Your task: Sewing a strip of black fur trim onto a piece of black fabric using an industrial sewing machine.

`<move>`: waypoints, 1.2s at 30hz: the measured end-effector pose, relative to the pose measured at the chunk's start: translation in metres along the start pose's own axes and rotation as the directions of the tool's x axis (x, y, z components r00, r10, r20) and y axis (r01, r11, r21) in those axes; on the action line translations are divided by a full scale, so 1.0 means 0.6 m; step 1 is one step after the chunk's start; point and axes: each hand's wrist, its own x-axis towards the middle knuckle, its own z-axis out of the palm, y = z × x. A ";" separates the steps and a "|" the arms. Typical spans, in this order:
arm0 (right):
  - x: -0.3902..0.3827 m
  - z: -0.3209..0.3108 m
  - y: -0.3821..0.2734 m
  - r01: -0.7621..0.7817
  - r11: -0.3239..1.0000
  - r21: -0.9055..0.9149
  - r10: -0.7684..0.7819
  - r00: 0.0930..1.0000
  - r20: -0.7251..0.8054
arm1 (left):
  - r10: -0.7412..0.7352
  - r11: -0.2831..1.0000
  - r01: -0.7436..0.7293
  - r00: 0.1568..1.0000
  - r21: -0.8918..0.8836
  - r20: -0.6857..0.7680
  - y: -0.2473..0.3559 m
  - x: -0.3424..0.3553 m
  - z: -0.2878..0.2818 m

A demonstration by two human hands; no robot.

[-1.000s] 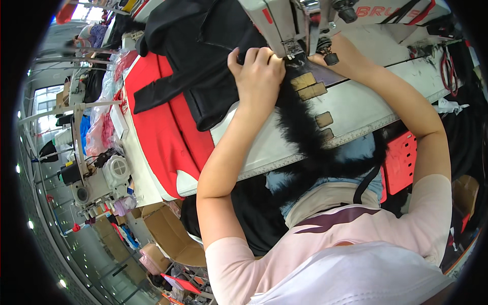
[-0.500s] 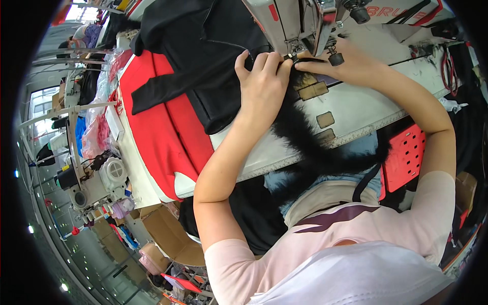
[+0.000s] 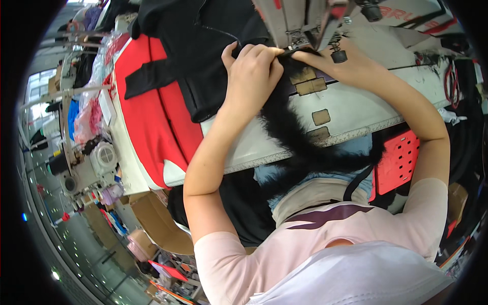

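Observation:
My left hand [image 3: 251, 76] is closed on a black fur trim [image 3: 290, 132] just left of the sewing machine's presser foot [image 3: 297, 47], its index fingertip beside the foot. My right hand [image 3: 335, 66], thumb and fingers pinching the dark trim, is on the other side of the foot; some of its fingers are hidden behind the machine head [image 3: 277, 23]. The trim hangs over the white table edge [image 3: 244, 160] onto my lap. A black garment [image 3: 203, 96] lies left of the needle, on top of red fabric [image 3: 168, 142].
A red perforated panel [image 3: 396, 162] is below the table at right. Red-handled scissors or cords [image 3: 451, 84] lie at far right. Left are plastic-wrapped items [image 3: 86, 117] and another machine's motor [image 3: 104, 157]; an open cardboard box [image 3: 157, 223] sits at lower left.
Since a second ago, my right fingertips have moved leftward to the presser foot. My left hand has shifted slightly, staying on the trim. The whole view has shifted a little left.

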 end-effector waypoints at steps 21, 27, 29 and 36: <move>0.015 0.011 -0.010 -0.220 0.907 0.359 0.285 0.948 -0.140 | 0.224 0.915 -0.190 0.973 0.356 -0.057 0.015 -0.014 0.022; 0.018 0.004 -0.005 -0.302 0.937 0.173 0.318 0.945 -0.070 | 0.181 0.926 -0.160 0.983 0.342 -0.029 0.001 -0.002 0.030; 0.021 -0.005 -0.003 -0.313 0.935 0.167 0.315 0.949 0.016 | 0.192 0.926 -0.174 0.981 0.334 -0.022 -0.005 0.002 0.033; 0.006 0.020 0.005 -0.373 0.903 0.213 0.400 0.911 -0.098 | 0.191 0.934 -0.175 0.981 0.310 -0.020 -0.006 0.007 0.032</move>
